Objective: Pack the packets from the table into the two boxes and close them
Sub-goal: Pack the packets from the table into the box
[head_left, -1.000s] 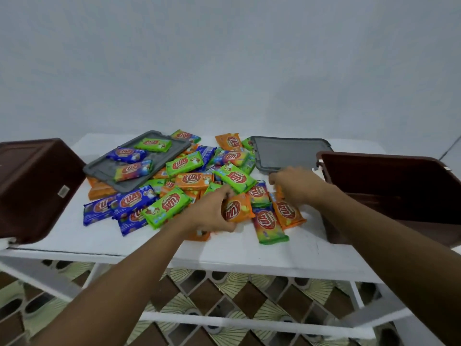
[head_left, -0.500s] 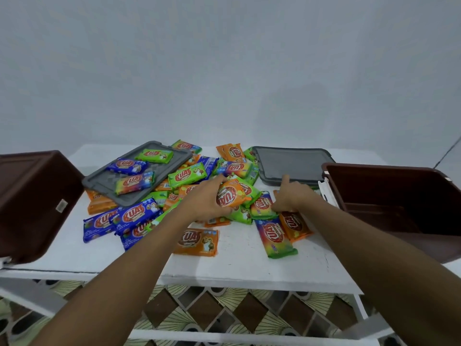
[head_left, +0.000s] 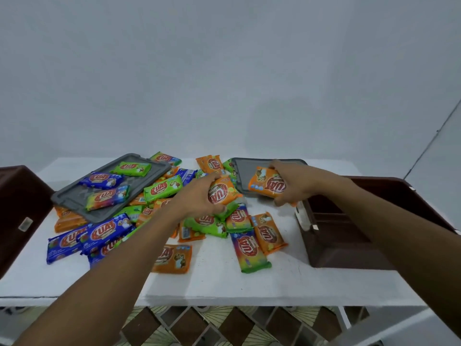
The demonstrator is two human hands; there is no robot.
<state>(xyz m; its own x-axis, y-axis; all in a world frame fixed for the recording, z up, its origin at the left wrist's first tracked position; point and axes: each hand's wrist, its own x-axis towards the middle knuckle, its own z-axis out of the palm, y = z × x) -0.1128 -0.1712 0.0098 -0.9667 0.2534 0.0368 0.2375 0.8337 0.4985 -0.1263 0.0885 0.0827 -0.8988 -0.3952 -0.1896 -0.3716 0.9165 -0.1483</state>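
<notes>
Two orange packets are lifted clear of the pile: the left hand [head_left: 199, 198] grips one orange packet [head_left: 222, 192] over the heap, while the right hand [head_left: 293, 183] grips another [head_left: 268, 182] above the far grey lid [head_left: 249, 171], just left of the open brown box [head_left: 349, 228]. Dozens of packets [head_left: 207, 224] lie loose on the white counter [head_left: 224, 278]; a second brown box [head_left: 20, 211] sits at far left. Light, crinkly and likely slippery, the wrappers look best pinched across their flat faces.
</notes>
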